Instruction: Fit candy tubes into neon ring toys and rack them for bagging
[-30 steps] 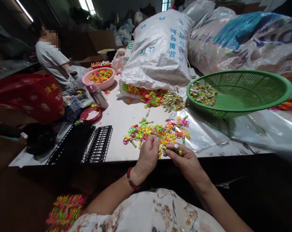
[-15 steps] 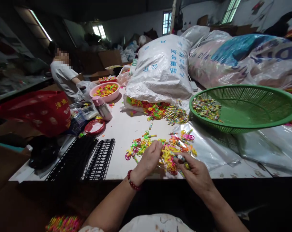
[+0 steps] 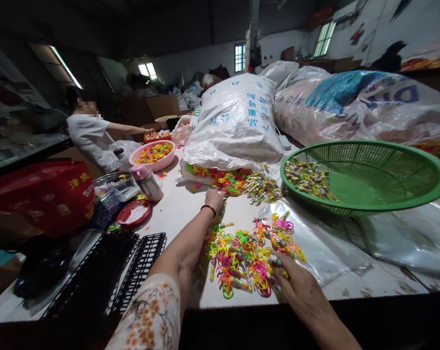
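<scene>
My left hand [image 3: 215, 198] reaches far forward, at the near edge of the colourful plastic pieces [image 3: 231, 183] spilling from a white woven sack [image 3: 237, 116]. Its fingers are small and partly hidden, so their grip is unclear. My right hand [image 3: 296, 279] is closed round a few small printed tubes [image 3: 276, 261], whose ends show by the thumb and fingers. It is beside a loose pile of bright plastic loops and printed tubes [image 3: 237, 260] near the table's front edge. More printed tubes [image 3: 262, 188] lie heaped beside the sack's mouth.
A green basket [image 3: 387, 206] with printed tubes stands at right, over clear plastic bags [image 3: 325, 253]. At left are black plastic racks [image 3: 139, 265], a red basket [image 3: 134, 214], a flask [image 3: 149, 182] and a pink basin [image 3: 168, 158]. A co-worker [image 3: 90, 131] reaches toward another basin.
My left hand has left the near pile and stretched forward to the pieces by the sack. My right hand stays by the pile, still holding tubes. The co-worker's arm now extends right.
</scene>
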`<state>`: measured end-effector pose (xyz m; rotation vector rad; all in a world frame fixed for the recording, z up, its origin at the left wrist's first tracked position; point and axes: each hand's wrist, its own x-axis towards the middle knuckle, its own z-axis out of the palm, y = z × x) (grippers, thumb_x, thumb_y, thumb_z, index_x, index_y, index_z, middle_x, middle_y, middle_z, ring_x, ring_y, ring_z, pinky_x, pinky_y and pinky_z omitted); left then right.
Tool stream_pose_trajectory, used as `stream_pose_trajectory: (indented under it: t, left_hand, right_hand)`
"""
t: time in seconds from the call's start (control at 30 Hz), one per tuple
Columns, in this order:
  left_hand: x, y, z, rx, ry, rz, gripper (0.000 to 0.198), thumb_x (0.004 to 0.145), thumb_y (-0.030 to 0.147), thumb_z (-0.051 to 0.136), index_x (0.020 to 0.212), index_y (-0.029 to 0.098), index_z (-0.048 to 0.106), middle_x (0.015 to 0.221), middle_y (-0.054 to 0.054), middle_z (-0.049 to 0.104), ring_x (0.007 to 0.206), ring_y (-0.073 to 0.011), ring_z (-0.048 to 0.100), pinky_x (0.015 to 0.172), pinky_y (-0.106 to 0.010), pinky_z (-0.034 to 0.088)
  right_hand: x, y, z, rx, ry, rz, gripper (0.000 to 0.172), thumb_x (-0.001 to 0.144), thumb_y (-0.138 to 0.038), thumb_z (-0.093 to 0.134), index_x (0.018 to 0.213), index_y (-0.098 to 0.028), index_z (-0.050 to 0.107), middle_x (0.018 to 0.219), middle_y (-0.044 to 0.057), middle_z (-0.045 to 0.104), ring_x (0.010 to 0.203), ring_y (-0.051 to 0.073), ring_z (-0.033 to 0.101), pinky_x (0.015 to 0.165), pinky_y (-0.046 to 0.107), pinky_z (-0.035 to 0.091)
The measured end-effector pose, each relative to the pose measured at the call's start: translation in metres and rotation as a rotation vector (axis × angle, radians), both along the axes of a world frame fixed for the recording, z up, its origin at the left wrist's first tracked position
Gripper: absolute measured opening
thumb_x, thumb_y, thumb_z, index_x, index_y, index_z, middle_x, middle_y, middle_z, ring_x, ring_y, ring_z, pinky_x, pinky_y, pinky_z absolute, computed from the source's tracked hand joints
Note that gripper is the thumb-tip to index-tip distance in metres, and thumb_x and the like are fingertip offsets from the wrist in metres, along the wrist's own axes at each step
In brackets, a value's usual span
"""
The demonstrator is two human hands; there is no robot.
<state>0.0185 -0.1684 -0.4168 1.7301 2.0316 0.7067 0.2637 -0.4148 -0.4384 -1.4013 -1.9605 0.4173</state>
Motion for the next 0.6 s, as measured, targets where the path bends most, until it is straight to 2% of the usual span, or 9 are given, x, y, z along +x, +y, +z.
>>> stream_pose_trajectory:
  t: [0.1, 0.2, 0.27, 0.37, 0.47, 0.6]
  left_hand:
    - [0.000, 0.012, -0.007, -0.018, -0.104, 0.019, 0.012, 0.073, 0.023, 0.068, 0.080, 0.014, 0.064, 0.105, -0.016, 0.065, 0.103, -0.0251, 0.060, 0.082, -0.029, 0.042]
    - [-0.011, 0.006, -0.014, -0.080, -0.251, 0.050, 0.016, 0.063, 0.015, 0.074, 0.066, 0.015, 0.058, 0.077, -0.009, 0.065, 0.084, -0.0221, 0.062, 0.071, -0.028, 0.043]
    - [-0.023, -0.007, -0.016, -0.119, -0.376, 0.090, 0.022, 0.062, 0.016, 0.075, 0.060, 0.017, 0.053, 0.058, -0.003, 0.058, 0.066, -0.0185, 0.059, 0.062, -0.027, 0.041]
    - [-0.046, -0.038, -0.012, -0.105, -0.596, 0.142, 0.025, 0.067, 0.021, 0.073, 0.061, 0.018, 0.049, 0.050, 0.003, 0.048, 0.052, -0.0121, 0.050, 0.055, -0.024, 0.039]
    - [-0.065, -0.078, 0.004, -0.065, -0.844, 0.143, 0.023, 0.070, 0.022, 0.071, 0.066, 0.017, 0.049, 0.058, 0.002, 0.053, 0.055, -0.0086, 0.051, 0.058, -0.021, 0.042]
    - [-0.074, -0.141, 0.031, -0.133, -1.136, 0.051, 0.019, 0.070, 0.025, 0.071, 0.074, 0.014, 0.056, 0.074, -0.004, 0.062, 0.065, -0.0097, 0.057, 0.065, -0.022, 0.049]
  right_hand:
    - [-0.005, -0.008, 0.001, -0.042, 0.026, 0.022, 0.035, 0.092, -0.027, 0.042, 0.119, -0.018, 0.062, 0.110, 0.012, 0.072, 0.094, 0.022, 0.072, 0.079, 0.031, 0.059]
    - [-0.007, -0.010, 0.005, -0.076, 0.074, 0.009, 0.033, 0.091, -0.029, 0.044, 0.116, -0.019, 0.063, 0.104, 0.010, 0.073, 0.090, 0.022, 0.072, 0.077, 0.031, 0.058]
    - [-0.010, -0.009, 0.012, -0.111, 0.105, 0.006, 0.030, 0.092, -0.033, 0.045, 0.109, -0.019, 0.065, 0.095, 0.008, 0.074, 0.083, 0.021, 0.071, 0.074, 0.030, 0.057]
    - [-0.020, -0.007, 0.023, -0.176, 0.158, 0.040, 0.030, 0.094, -0.041, 0.046, 0.093, -0.019, 0.067, 0.078, 0.005, 0.069, 0.069, 0.018, 0.065, 0.066, 0.027, 0.054]
    - [-0.036, -0.006, 0.032, -0.226, 0.235, 0.095, 0.034, 0.095, -0.045, 0.047, 0.084, -0.019, 0.065, 0.070, 0.002, 0.063, 0.064, 0.016, 0.059, 0.062, 0.025, 0.050]
    - [-0.062, -0.004, 0.041, -0.359, 0.482, 0.143, 0.033, 0.091, -0.051, 0.054, 0.091, -0.021, 0.067, 0.078, 0.003, 0.063, 0.073, 0.018, 0.060, 0.063, 0.027, 0.051]
